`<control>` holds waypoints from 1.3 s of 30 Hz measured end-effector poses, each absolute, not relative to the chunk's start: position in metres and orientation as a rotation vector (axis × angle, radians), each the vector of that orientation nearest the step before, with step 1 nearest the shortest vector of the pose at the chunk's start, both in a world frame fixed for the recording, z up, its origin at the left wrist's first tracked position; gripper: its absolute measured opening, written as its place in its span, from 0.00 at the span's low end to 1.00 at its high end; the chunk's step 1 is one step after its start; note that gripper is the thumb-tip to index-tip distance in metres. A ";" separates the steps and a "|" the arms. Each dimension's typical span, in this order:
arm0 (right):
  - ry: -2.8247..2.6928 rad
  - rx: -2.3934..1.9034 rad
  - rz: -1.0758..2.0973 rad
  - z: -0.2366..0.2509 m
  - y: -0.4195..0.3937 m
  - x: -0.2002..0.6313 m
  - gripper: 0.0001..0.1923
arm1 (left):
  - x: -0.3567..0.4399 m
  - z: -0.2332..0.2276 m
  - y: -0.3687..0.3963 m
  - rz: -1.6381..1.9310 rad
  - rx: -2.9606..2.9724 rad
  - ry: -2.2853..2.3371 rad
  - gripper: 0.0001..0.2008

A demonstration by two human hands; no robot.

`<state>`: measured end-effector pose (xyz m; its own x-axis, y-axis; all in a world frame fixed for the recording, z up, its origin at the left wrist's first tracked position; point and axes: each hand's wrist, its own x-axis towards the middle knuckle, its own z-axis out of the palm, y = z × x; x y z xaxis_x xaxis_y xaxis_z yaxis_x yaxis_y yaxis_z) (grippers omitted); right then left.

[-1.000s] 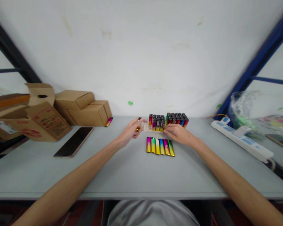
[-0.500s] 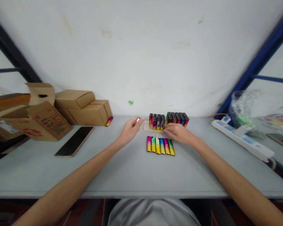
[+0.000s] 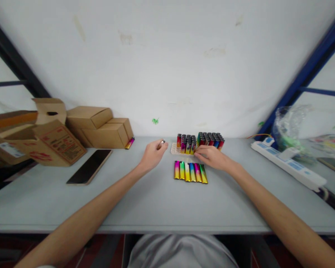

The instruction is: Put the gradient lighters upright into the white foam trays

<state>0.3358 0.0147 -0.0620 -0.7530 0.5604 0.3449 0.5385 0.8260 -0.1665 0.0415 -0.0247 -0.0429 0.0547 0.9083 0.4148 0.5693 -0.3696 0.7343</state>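
My left hand [image 3: 153,154] is closed around a lighter [image 3: 162,142], whose metal top shows above the fingers while its body is hidden. Right of it stands a pale tray [image 3: 175,149] with round holes, partly filled with upright colourful lighters [image 3: 187,145]. My right hand [image 3: 210,156] has its fingers pinched at the tray's front right corner; what they grip is hidden. Just behind that hand, a packed block of upright lighters [image 3: 210,139] stands beside the tray. In front of the tray lies a row of several shiny lighters [image 3: 191,172], side by side.
At left are an open carton [image 3: 56,143], stacked brown boxes [image 3: 103,130] and a dark phone [image 3: 89,166]. One or more lighters [image 3: 130,143] lie against the boxes. A white power strip [image 3: 287,163] and a clear plastic bag [image 3: 290,126] are at right. A wall backs the table.
My left hand has shifted slightly left, away from the tray, with the lighter still in it. The right hand stays at the tray's corner. The lighter row is unchanged.
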 end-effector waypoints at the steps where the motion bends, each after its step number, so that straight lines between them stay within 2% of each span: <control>1: -2.625 -0.827 0.078 -0.062 0.015 0.336 0.19 | 0.042 -0.044 -0.024 1.228 1.958 1.460 0.20; 9: -2.620 -0.850 0.098 -0.062 0.015 0.336 0.18 | 0.041 -0.060 -0.010 1.185 1.778 1.119 0.18; 16: -2.606 -0.841 0.120 -0.061 0.015 0.335 0.18 | 0.051 -0.046 0.025 1.262 1.682 0.966 0.22; 23: -2.620 -0.845 0.100 -0.061 0.014 0.336 0.19 | 0.058 -0.046 0.055 1.288 1.662 0.960 0.25; 33: -2.591 -0.829 0.145 -0.061 0.014 0.336 0.17 | 0.059 -0.065 0.055 1.276 1.959 1.052 0.16; 39: -2.593 -0.825 0.130 -0.061 0.014 0.335 0.18 | 0.061 -0.071 0.057 1.237 1.942 1.090 0.16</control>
